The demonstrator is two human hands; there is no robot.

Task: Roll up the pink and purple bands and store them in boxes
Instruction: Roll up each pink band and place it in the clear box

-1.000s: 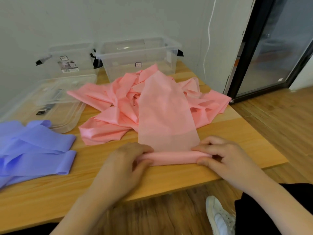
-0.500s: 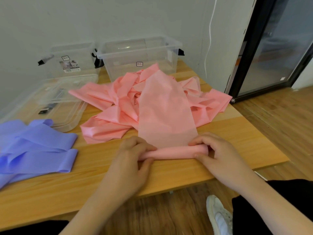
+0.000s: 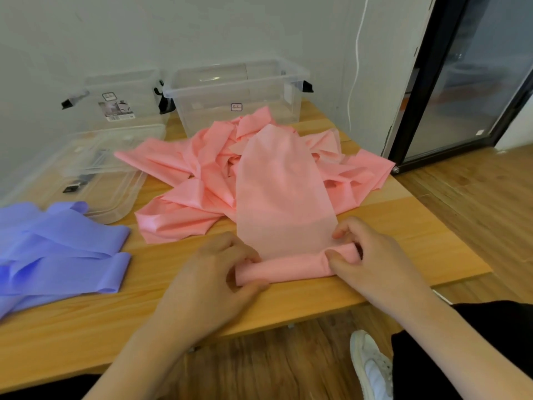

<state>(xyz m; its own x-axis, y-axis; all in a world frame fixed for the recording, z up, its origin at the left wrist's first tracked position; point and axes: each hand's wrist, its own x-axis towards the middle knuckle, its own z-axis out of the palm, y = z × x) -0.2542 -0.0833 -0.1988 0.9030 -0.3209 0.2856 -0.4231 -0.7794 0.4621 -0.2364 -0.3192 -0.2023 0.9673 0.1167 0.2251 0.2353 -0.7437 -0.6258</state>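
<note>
Matt pink band (image 3: 284, 203), clear glossy plastic box (image 3: 239, 93), smooth wooden table (image 3: 138, 307)

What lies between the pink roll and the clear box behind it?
In the head view, the unrolled pink band runs flat from the roll into a crumpled pink heap, which reaches the box. No bare table shows between.

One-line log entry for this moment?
step: rolling pink band | left hand: grips roll end | right hand: grips roll end | purple band: unrolled

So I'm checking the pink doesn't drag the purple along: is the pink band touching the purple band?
Apart. The head view shows bare wooden table between the pink band and the purple band.
</note>
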